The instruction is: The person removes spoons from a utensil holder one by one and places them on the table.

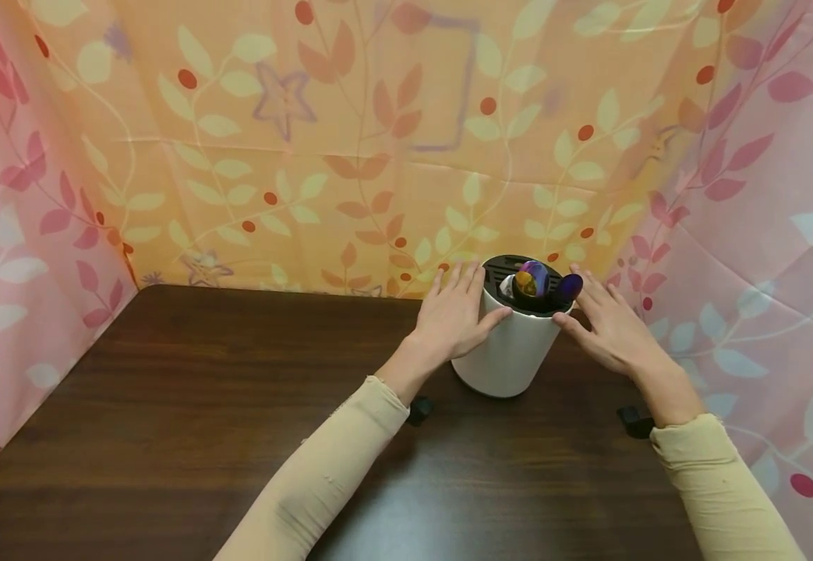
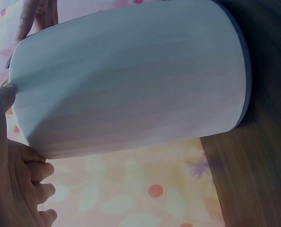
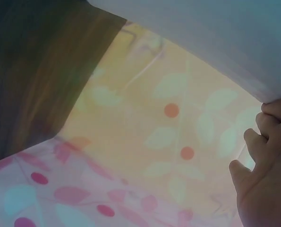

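Observation:
A white utensil holder [image 1: 507,351] with a black slotted top [image 1: 511,269] stands on the brown table toward the back right. Shiny utensil heads poke out of it: a purple-and-gold rounded one [image 1: 532,280], a dark purple one [image 1: 570,287] and a small silvery one [image 1: 507,287]. My left hand [image 1: 454,312] lies against the holder's upper left side, fingers extended and thumb at the front rim. On the opposite side my right hand [image 1: 606,323] has its straight fingers by the rim, thumb toward the front. In the left wrist view the holder's smooth wall [image 2: 131,80] fills most of the picture.
The dark wood table [image 1: 167,405] reaches back to an orange leaf-patterned curtain [image 1: 350,156]. Pink patterned curtains hang at the left [image 1: 20,195] and right [image 1: 764,273], the right one close to my right arm. Small black pieces [image 1: 420,411] show at both wrists.

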Demonstrator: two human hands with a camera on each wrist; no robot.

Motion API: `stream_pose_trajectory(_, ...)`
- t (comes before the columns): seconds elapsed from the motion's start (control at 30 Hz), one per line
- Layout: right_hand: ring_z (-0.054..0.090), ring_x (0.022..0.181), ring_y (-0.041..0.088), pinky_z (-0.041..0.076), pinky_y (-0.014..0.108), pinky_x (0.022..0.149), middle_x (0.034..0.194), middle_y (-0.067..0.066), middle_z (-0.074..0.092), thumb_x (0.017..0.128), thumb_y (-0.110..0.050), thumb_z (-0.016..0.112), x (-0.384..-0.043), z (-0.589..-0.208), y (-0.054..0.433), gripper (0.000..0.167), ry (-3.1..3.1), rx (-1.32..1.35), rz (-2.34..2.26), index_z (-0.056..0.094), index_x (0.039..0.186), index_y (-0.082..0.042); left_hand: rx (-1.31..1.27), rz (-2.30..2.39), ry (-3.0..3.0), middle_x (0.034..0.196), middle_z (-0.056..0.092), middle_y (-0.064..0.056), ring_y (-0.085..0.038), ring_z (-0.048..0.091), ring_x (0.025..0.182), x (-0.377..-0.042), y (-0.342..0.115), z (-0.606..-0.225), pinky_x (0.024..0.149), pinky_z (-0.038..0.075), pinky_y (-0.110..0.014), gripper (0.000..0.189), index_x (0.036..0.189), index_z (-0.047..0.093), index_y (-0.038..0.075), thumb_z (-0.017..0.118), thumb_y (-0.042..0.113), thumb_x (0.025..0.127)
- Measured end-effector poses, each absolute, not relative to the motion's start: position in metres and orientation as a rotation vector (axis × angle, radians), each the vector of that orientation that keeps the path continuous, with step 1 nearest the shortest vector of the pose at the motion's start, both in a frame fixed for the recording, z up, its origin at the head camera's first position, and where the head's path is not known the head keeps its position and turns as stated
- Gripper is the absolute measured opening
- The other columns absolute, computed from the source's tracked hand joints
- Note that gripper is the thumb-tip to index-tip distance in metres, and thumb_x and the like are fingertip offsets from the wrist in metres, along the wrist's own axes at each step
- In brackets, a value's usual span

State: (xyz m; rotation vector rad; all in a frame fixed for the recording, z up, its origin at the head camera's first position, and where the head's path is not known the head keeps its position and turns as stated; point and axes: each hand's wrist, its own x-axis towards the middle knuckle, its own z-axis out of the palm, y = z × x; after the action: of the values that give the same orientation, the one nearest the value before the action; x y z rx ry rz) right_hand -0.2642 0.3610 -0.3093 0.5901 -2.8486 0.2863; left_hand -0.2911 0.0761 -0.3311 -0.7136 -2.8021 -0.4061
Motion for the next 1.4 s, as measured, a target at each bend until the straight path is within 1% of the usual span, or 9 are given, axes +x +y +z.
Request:
stream_pose_trajectory(0.2,0.015,0.157,0.043,0.005,0.063,0.127,0.173,0.014,0.015,0.106,-0.05,0.052,-0.266,-0.312,0.343,0.076,-2.815,0.628,0.283,0.029,0.164,-0.007,-0.725,-0.438,-2.802,0.174,0.017,-0.006,-0.026,0.007,0.161,-0.289,0.055,-0.33,0.13,0.006,-0.048,0.089,0.167,0.02,0.01,0.031,0.071,0.104)
stream_pose_trajectory(0.33,0.014,0.158,0.04,0.006,0.063,0.127,0.173,0.012,0.016,0.106,-0.05,0.053,-0.267,-0.313,0.33,0.073,-2.803,0.655,0.285,0.029,0.165,-0.013,-0.716,-0.506,-2.804,0.174,0.017,-0.006,-0.026,0.006,0.161,-0.286,0.039,-0.331,0.13,0.005,-0.048,0.089,0.167,0.02,0.01,0.032,0.072,0.103)
stream_pose_trajectory(0.47,0.013,0.159,0.037,0.005,0.061,0.127,0.174,0.008,0.016,0.106,-0.05,0.053,-0.268,-0.312,0.315,0.073,-2.782,0.69,0.289,0.029,0.166,-0.016,-0.703,-0.578,-2.798,0.174,0.018,-0.006,-0.025,0.005,0.161,-0.283,0.021,-0.33,0.13,0.004,-0.049,0.089,0.167,0.02,0.011,0.033,0.072,0.103)
stream_pose_trajectory(0.57,0.012,0.16,0.035,0.005,0.06,0.128,0.173,0.009,0.017,0.106,-0.053,0.052,-0.269,-0.313,0.302,0.073,-2.767,0.716,0.287,0.032,0.165,-0.014,-0.687,-0.603,-2.797,0.174,0.017,-0.005,-0.024,0.004,0.161,-0.28,0.006,-0.331,0.13,0.003,-0.05,0.089,0.167,0.019,0.011,0.033,0.072,0.104)
stream_pose_trajectory(0.73,0.017,0.158,0.038,0.006,0.059,0.128,0.172,0.014,0.021,0.107,-0.056,0.049,-0.267,-0.318,0.279,0.072,-2.722,0.759,0.314,0.037,0.163,-0.012,-0.678,-0.618,-2.798,0.174,0.017,-0.004,-0.024,0.002,0.161,-0.276,-0.02,-0.333,0.13,0.003,-0.05,0.089,0.167,0.02,0.012,0.034,0.072,0.103)
stream_pose_trajectory(0.93,0.017,0.158,0.037,0.006,0.057,0.128,0.171,0.013,0.022,0.106,-0.064,0.043,-0.264,-0.324,0.249,0.078,-2.708,0.712,0.382,0.034,0.164,-0.012,-0.707,-0.636,-2.798,0.175,0.013,-0.002,-0.023,0.002,0.161,-0.269,-0.051,-0.332,0.129,0.004,-0.052,0.088,0.168,0.018,0.014,0.034,0.072,0.103)
stream_pose_trajectory(1.1,0.016,0.159,0.035,0.005,0.055,0.129,0.171,0.013,0.023,0.103,-0.07,0.04,-0.261,-0.324,0.221,0.086,-2.709,0.647,0.364,0.031,0.165,-0.012,-0.719,-0.642,-2.797,0.175,0.012,-0.002,-0.026,0.003,0.161,-0.265,-0.075,-0.331,0.13,0.005,-0.051,0.09,0.168,0.018,0.013,0.035,0.072,0.103)
stream_pose_trajectory(1.27,0.011,0.16,0.034,0.002,0.054,0.129,0.172,0.014,0.017,0.102,-0.074,0.035,-0.252,-0.325,0.198,0.095,-2.715,0.578,0.318,0.026,0.164,-0.003,-0.715,-0.619,-2.805,0.174,0.013,-0.002,-0.024,0.003,0.161,-0.261,-0.092,-0.33,0.13,0.003,-0.05,0.094,0.168,0.015,0.015,0.037,0.076,0.101)
stream_pose_trajectory(1.4,0.008,0.16,0.034,0.0,0.055,0.129,0.173,0.014,0.013,0.101,-0.076,0.033,-0.247,-0.328,0.183,0.098,-2.727,0.541,0.333,0.026,0.163,0.001,-0.712,-0.616,-2.808,0.174,0.013,-0.002,-0.022,0.001,0.161,-0.259,-0.103,-0.329,0.13,0.001,-0.049,0.095,0.168,0.014,0.016,0.037,0.078,0.099)
